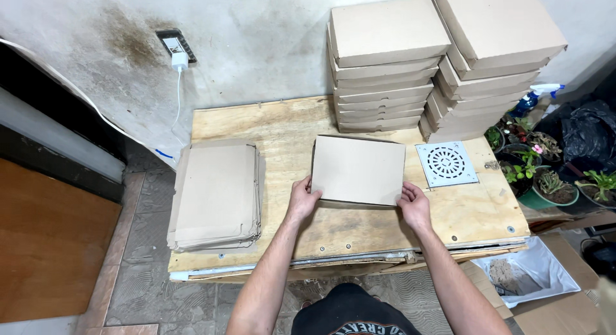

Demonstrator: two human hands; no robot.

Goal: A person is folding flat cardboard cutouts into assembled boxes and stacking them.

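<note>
Folded cardboard box (358,169) flat on the plywood bench (282,126), near the middle, its near edge a little back from the bench's front edge. Left hand (303,199) on the box's near-left corner, fingers clamped over the edge, thumb on top. Right hand (415,205) on the near-right corner, fingers likewise closed on the edge. Box's far edge slightly lifted, casting a thin shadow, and well short of the two stacks of finished boxes (385,66) along the wall. Just beside the box's right edge, a square white drain grate (446,163), apart from it by a narrow strip of bare wood. To the left, a pile of flat blanks (217,194), its left edge hanging past the bench's side, its right edge well apart from the box. Open wood between pile and box, and in front of the hands up to the front edge. Right stack (487,59) leaning out over the bench's right rim. Potted plants (552,181) and a spray bottle (536,96) off the right edge, lower down. Charger (179,60) plugged into the wall behind the pile.
</note>
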